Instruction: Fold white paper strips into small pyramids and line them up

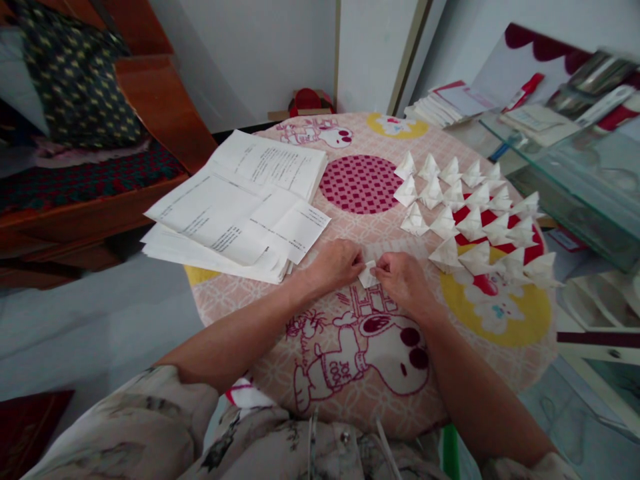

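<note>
The round surface (360, 228), cloth-covered and printed with cartoon dogs, stands beside a glass shelf (555, 175). From my position, the left hand (344, 260) and right hand (401, 276) are nearly closed, pinching opposite sides of a small folded white paper (369, 275) between them. Printed sheets (225, 213) lie stacked leftward; pointed folded-paper pieces (471, 225) stand in rows rightward.

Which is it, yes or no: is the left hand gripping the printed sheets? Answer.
No: the left hand pinches the folded paper, while the printed sheets lie to its left.
</note>
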